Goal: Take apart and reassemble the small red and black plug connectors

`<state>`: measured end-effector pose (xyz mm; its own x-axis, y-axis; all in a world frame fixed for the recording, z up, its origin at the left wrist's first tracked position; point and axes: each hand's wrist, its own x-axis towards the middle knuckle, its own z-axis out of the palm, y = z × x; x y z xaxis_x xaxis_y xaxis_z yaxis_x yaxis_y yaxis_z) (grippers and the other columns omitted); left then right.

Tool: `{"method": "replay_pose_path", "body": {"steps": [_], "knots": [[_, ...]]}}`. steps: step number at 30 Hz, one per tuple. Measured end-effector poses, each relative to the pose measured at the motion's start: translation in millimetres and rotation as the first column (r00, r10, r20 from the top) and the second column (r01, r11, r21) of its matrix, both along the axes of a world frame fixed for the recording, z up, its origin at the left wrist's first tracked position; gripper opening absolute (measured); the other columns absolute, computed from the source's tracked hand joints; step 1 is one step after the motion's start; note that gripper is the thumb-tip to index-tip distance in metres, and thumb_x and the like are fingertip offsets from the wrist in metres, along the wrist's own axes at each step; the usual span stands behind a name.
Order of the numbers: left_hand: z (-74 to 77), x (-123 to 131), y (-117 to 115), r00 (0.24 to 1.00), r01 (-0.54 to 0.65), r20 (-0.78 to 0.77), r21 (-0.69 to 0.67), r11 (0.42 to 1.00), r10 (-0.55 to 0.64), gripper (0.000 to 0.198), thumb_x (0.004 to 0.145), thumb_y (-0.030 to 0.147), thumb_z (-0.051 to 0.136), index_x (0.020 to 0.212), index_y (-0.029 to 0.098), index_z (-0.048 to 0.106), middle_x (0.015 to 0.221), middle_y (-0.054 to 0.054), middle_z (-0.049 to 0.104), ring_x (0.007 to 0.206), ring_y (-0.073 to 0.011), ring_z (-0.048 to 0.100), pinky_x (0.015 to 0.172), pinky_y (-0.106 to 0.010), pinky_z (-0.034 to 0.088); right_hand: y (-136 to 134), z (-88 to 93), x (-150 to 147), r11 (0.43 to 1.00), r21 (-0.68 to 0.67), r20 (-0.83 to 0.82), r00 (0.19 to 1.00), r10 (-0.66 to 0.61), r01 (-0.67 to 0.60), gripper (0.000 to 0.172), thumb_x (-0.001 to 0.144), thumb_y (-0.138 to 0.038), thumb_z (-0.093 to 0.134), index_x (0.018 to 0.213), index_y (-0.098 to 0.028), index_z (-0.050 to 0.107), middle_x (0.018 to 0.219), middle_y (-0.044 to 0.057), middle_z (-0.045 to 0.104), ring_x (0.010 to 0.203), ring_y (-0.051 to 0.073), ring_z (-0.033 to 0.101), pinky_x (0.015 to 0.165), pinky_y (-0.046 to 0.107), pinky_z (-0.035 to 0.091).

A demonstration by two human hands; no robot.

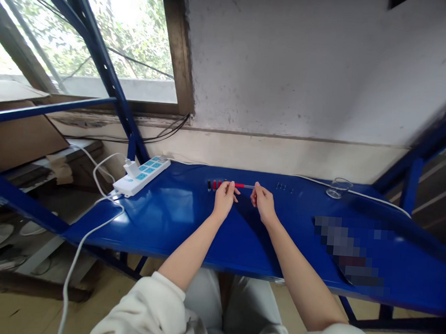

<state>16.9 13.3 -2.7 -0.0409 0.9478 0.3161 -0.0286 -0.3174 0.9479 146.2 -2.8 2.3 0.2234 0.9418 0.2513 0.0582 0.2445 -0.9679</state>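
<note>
Between my hands, above the blue table [173, 219], a thin pen [240, 185] is stretched out level, red at its left part and clear at its right. My left hand [226, 198] pinches the red end. The clear end is between the fingertips of my right hand [262, 199]. Just left of my left hand, a black cap [209, 185] and a red cap [214, 185] stand on the table, with more small pieces partly hidden behind the fingers. Several tiny dark pieces [280, 186] lie to the right of my right hand.
A white power strip [142, 175] with a plug and cable sits at the table's left end. A clear round container [335, 192] is at the back right, by a white cable. A blurred-out dark object [349, 252] lies at the front right. Blue frame posts rise on both sides.
</note>
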Motion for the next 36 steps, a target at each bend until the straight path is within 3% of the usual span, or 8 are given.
{"method": "replay_pose_path", "body": {"steps": [6,10,15,18,27,36], "knots": [[1.6,-1.2,2.3,0.999,-0.006,0.042,-0.038,0.999,0.008,0.034,0.078,0.048,0.048,0.076,0.014,0.053,0.064,0.000,0.058,0.041,-0.0049,0.048,0.045,-0.019,0.037,4.4,-0.1,3.9,0.998,-0.032,-0.102,0.994,-0.050,0.047,0.041,0.074,-0.057,0.045,0.065,-0.017,0.053,0.058,0.001,0.053,0.042,0.007,0.041,0.038,0.021,0.029],[2.2,-0.7,0.2,0.998,0.061,0.003,-0.030,0.998,-0.061,0.036,0.076,0.048,0.050,0.076,0.013,0.056,0.060,0.000,0.057,0.041,-0.0052,0.047,0.044,-0.019,0.038,4.2,-0.5,1.2,0.999,-0.041,0.036,0.999,0.027,-0.025,0.040,0.071,-0.054,0.051,0.081,-0.017,0.060,0.064,0.003,0.057,0.053,0.011,0.049,0.045,0.022,0.037],[1.2,-1.1,0.4,0.996,0.085,0.017,-0.015,0.996,-0.085,0.034,0.076,0.046,0.051,0.077,0.013,0.057,0.059,0.001,0.055,0.041,-0.0048,0.046,0.043,-0.018,0.037,0.6,-0.6,-2.6,0.984,-0.055,0.159,0.971,0.177,-0.170,0.038,0.070,-0.051,0.053,0.083,-0.016,0.062,0.070,0.003,0.060,0.058,0.012,0.052,0.050,0.023,0.040],[0.7,-1.6,1.2,0.997,0.071,0.005,-0.006,0.997,-0.071,0.033,0.076,0.045,0.050,0.076,0.013,0.057,0.058,0.002,0.052,0.040,-0.0043,0.044,0.041,-0.018,0.034,0.6,-2.3,-2.8,0.982,-0.035,0.193,0.962,0.191,-0.188,0.036,0.070,-0.049,0.054,0.083,-0.017,0.063,0.077,0.004,0.063,0.060,0.011,0.052,0.053,0.024,0.041],[3.7,-1.5,-3.1,0.996,0.052,-0.076,0.015,0.999,-0.050,0.033,0.078,0.045,0.049,0.072,0.014,0.059,0.054,0.002,0.050,0.039,-0.0042,0.040,0.040,-0.018,0.031,3.0,-6.5,-2.8,0.965,-0.092,0.193,0.946,0.260,-0.247,0.025,0.066,-0.039,0.057,0.076,-0.016,0.059,0.063,0.000,0.058,0.051,0.009,0.048,0.051,0.023,0.041],[0.8,-0.6,-1.0,0.993,0.099,-0.064,-0.040,0.994,-0.101,0.030,0.075,0.042,0.053,0.082,0.014,0.061,0.059,0.001,0.054,0.039,-0.0043,0.040,0.039,-0.017,0.032,2.5,-5.0,-1.3,0.958,-0.044,0.279,0.917,0.284,-0.284,0.027,0.068,-0.044,0.056,0.070,-0.017,0.054,0.058,0.000,0.056,0.048,0.010,0.047,0.049,0.024,0.041]]}}
